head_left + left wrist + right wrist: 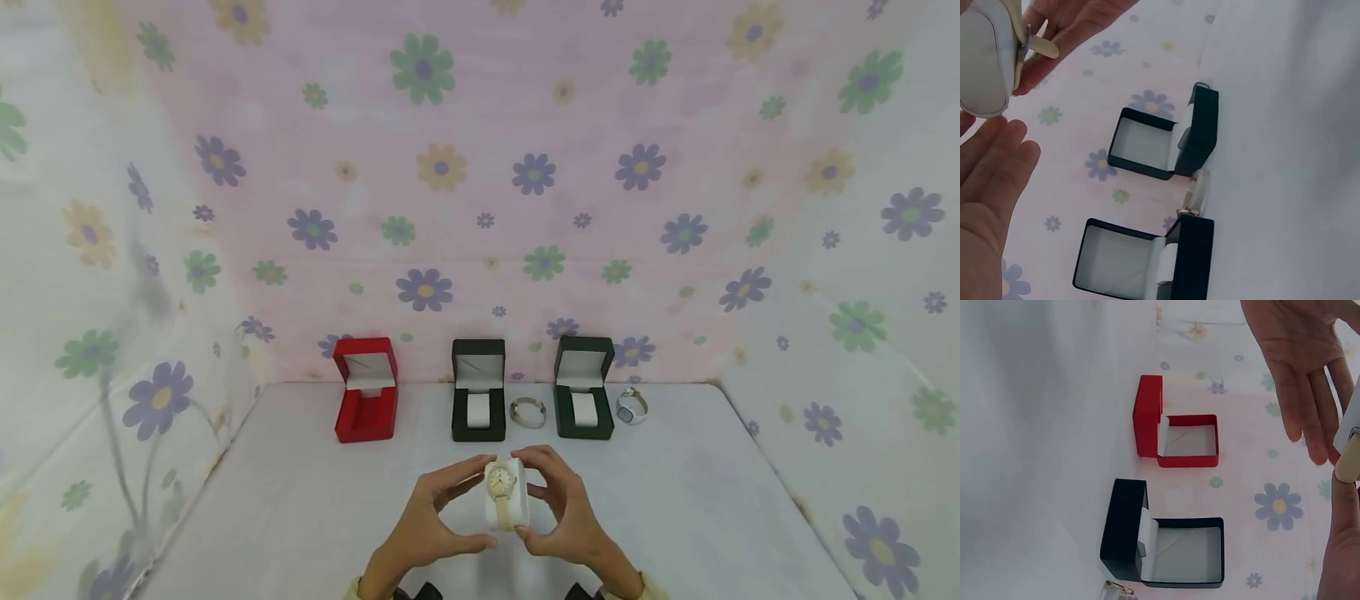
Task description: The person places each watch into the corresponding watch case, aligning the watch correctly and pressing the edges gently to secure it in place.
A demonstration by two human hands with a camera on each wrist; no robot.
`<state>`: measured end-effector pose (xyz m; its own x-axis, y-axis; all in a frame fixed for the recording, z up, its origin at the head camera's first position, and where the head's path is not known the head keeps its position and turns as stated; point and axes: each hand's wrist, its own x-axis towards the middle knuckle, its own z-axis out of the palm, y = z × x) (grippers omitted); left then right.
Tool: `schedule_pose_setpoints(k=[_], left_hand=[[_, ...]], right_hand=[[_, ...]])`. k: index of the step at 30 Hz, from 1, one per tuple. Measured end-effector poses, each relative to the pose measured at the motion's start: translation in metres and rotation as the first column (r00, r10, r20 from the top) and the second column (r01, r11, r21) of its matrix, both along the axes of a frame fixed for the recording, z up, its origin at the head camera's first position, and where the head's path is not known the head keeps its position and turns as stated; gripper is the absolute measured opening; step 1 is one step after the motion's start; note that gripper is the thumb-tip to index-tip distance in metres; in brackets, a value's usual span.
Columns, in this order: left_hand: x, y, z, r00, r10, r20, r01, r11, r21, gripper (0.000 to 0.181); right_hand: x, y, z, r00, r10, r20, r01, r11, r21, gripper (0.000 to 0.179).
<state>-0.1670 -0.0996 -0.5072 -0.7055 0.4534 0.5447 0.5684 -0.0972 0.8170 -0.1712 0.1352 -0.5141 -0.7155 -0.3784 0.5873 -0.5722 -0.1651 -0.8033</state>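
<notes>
Left hand (423, 521) spread, right hand (577, 523) pinching white cushion (520, 496); cream watch (500, 482) on it, markings unreadable.

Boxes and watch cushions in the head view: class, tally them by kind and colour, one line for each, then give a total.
Red box: 1
Dark boxes: 2
White cushions: 3
Total: 6

Watch (500, 482) on cushion (521, 493), three boxes (478, 434) behind (in a row)
</notes>
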Motion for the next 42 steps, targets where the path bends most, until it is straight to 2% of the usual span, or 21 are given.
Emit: schedule_pose_setpoints(k=[4, 8, 12, 19, 25, 28, 32, 37, 42], left_hand=[[0.0, 0.0, 0.003, 1.0, 0.027, -0.016, -0.027, 1.0, 0.002, 0.073], [0.0, -0.001, 0.008, 0.999, 0.021, -0.037, -0.021, 1.0, 0.002, 0.073], [-0.001, -0.002, 0.014, 0.997, 0.029, -0.078, -0.03, 0.999, -0.012, 0.074], [-0.005, -0.009, 0.017, 0.99, 0.056, -0.131, -0.065, 0.996, -0.066, 0.076], [-0.008, -0.013, 0.018, 0.976, 0.117, -0.185, -0.143, 0.98, -0.138, 0.077], [-0.009, -0.015, 0.018, 0.974, 0.133, -0.181, -0.164, 0.972, -0.167, 0.078], [-0.011, -0.019, 0.019, 0.975, 0.142, -0.171, -0.177, 0.962, -0.21, 0.077], [-0.012, -0.026, 0.015, 0.977, 0.157, -0.144, -0.192, 0.941, -0.279, 0.075], [-0.009, -0.035, 0.003, 0.978, 0.2, -0.065, -0.21, 0.901, -0.38, 0.074]], right_hand=[[0.0, 0.0, 0.002, 1.0, 0.022, 0.004, -0.022, 1.0, 0.008, 0.08], [0.0, 0.003, 0.003, 0.999, 0.033, 0.018, -0.034, 0.998, 0.052, 0.079], [-0.003, 0.008, 0.005, 0.999, 0.04, -0.021, -0.038, 0.995, 0.087, 0.078], [-0.009, 0.011, 0.011, 0.994, -0.004, -0.108, 0.019, 0.989, 0.146, 0.076], [-0.012, 0.012, 0.017, 0.982, -0.051, -0.183, 0.093, 0.969, 0.23, 0.077], [-0.014, 0.013, 0.018, 0.97, -0.08, -0.228, 0.142, 0.951, 0.273, 0.078], [-0.016, 0.013, 0.017, 0.968, -0.103, -0.23, 0.173, 0.937, 0.305, 0.078], [-0.017, 0.008, 0.007, 0.981, -0.103, -0.167, 0.155, 0.928, 0.338, 0.078], [-0.017, 0.0, -0.009, 0.988, -0.116, -0.105, 0.148, 0.911, 0.386, 0.077]])
